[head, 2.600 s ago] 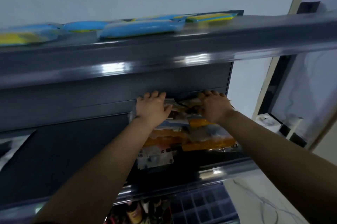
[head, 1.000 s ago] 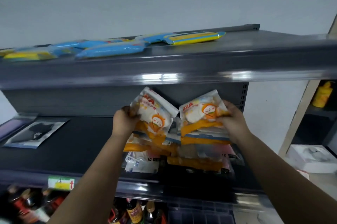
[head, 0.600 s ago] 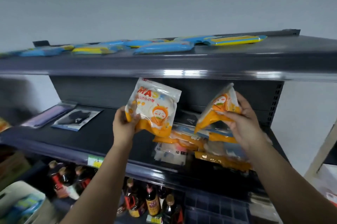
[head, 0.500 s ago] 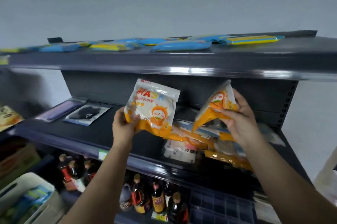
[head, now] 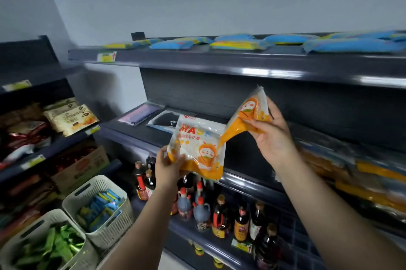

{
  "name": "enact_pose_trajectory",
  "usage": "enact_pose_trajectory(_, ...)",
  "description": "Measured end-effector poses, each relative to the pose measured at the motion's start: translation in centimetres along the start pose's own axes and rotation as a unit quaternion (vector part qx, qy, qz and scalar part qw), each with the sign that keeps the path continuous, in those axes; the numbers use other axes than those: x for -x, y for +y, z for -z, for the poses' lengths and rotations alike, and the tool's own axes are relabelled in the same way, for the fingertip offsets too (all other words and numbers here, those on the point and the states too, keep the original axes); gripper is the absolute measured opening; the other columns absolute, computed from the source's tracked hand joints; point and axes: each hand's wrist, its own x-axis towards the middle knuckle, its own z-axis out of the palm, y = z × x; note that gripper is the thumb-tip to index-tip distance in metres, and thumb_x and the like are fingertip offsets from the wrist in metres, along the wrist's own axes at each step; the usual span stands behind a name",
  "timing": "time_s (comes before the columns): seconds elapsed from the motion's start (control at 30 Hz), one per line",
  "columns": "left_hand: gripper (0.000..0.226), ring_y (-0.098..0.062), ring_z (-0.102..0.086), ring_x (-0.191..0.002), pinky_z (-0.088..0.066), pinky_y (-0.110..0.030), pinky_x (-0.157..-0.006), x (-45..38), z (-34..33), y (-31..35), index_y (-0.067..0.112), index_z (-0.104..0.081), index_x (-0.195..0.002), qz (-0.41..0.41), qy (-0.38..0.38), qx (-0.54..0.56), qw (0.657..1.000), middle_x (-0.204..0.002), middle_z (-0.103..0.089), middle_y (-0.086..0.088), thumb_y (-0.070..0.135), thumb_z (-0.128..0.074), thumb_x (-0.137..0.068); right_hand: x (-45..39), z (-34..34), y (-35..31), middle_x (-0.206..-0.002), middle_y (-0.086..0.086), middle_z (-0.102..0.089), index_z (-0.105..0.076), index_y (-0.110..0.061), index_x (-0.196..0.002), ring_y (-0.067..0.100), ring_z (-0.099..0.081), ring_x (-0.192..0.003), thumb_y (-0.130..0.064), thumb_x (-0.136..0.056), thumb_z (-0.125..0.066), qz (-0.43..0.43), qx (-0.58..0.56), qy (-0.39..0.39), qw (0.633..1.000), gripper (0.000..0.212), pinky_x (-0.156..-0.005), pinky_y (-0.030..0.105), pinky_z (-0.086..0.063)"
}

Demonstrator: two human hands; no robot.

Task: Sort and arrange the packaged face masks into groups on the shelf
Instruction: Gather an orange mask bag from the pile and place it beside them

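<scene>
So the big dark shelf unit (head: 252, 67) is taking up most of the view, with a row of blue and yellow packs (head: 349, 45) lying flat along the top shelf. The middle shelf (head: 246, 184) is carrying a blurry pile of orange packs (head: 371, 184) off to the right, plus a black mask pack (head: 163, 121) and a purple pack (head: 138, 113) lying flat near the back on the left. Under that, brown sauce bottles (head: 219, 217) are standing in a bunch on the lower shelf. Down in the left corner two white baskets are sitting side by side, one (head: 96, 210) holding blue packets and the nearer one (head: 44, 247) holding green packets, and a side rack behind them is showing snack bags (head: 70, 119). Now the hands: both are hovering in front of the middle shelf, neither pack touching it. The left hand (head: 169, 168) is gripping an orange and white mask pack (head: 197, 148) by its lower left corner, fingers clamped on it with the printed front facing the camera. The right hand (head: 272, 137) is holding a second mask pack (head: 248, 118) higher up and tilted, seen almost edge-on, thumb and fingers pinching tight on its lower part. The bottom corner of that tilted pack is pointing down toward the first one, just beside its upper right edge, though I can't tell if they're actually touching.
</scene>
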Motion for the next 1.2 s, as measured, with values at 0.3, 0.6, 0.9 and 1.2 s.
enact_pose_trajectory(0.3,0.025,-0.028,-0.06,-0.091,-0.055,-0.023,-0.049,-2.6,6.6,0.3,0.016,-0.048,-0.103,0.015,-0.013,0.058,0.998,-0.096,-0.06,-0.005,-0.001,-0.059,-0.088,0.3,-7.1,7.2,-0.117,0.008,-0.065,-0.049,-0.017,-0.134,0.022,-0.064,-0.107,0.017,-0.074,-0.063,-0.039,0.115,0.03,0.992,0.07,-0.077,0.037,-0.059)
enact_pose_trajectory(0.6,0.026,-0.022,-0.063,-0.094,-0.055,-0.03,-0.064,-5.2,9.4,0.4,0.02,-0.047,-0.109,0.001,-0.027,0.081,0.996,-0.108,-0.06,-0.004,0.004,-0.057,-0.091,0.1,-7.3,13.7,-0.105,-0.002,-0.067,-0.055,-0.019,-0.122,0.016,-0.063,-0.099,0.005,-0.077,-0.067,-0.031,0.324,0.152,0.933,0.053,-0.086,0.035,-0.053)
enact_pose_trajectory(0.9,0.017,-0.018,-0.061,-0.08,-0.052,-0.025,-0.056,-9.4,6.6,0.7,0.017,-0.048,-0.11,-0.007,-0.037,0.057,0.998,-0.098,-0.062,-0.003,0.008,-0.052,-0.095,-4.1,-5.7,16.5,-0.093,0.005,-0.063,-0.059,-0.006,-0.111,0.011,-0.058,-0.074,0.004,-0.083,-0.056,-0.028,0.256,0.263,0.93,0.03,-0.059,0.02,-0.045)
enact_pose_trajectory(1.2,0.015,-0.023,-0.063,-0.086,-0.057,-0.036,-0.063,-14.7,0.2,-1.0,0.022,-0.051,-0.096,0.084,-0.089,0.063,0.991,-0.095,-0.062,-0.005,0.007,-0.049,-0.095,-9.6,0.2,17.7,-0.107,0.005,-0.058,-0.053,-0.007,-0.121,0.018,-0.056,-0.094,-0.008,-0.089,-0.057,-0.071,0.288,0.313,0.902,0.033,-0.064,0.023,-0.046)
